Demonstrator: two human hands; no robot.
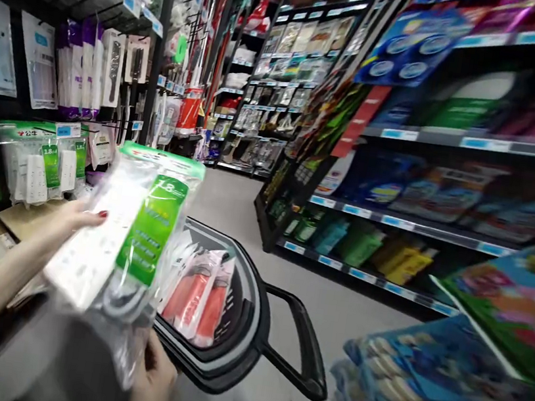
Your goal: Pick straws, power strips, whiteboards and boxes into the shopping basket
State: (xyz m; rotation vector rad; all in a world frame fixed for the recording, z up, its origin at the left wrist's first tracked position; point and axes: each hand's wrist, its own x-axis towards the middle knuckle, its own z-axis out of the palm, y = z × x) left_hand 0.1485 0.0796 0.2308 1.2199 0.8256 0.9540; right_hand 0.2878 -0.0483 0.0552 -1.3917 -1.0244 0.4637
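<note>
A packaged white power strip with a green label marked 1.8 hangs tilted before me in a clear plastic bag. My left hand grips its left side, the thumb with a red nail lying over the front. Down at the bag's bottom edge, my right hand is closed on the clear plastic; part of its fingers is hidden behind the bag. The coiled grey-white cord shows through the lower part of the pack. Just behind stands a black and grey shopping basket holding several red-and-white packets.
Similar power strip packs hang on the left rack, below combs and purple packets. The basket's black handle sticks out rightward. Shelves of bagged goods line the right; blue packs stand near the lower right. A grey floor runs between.
</note>
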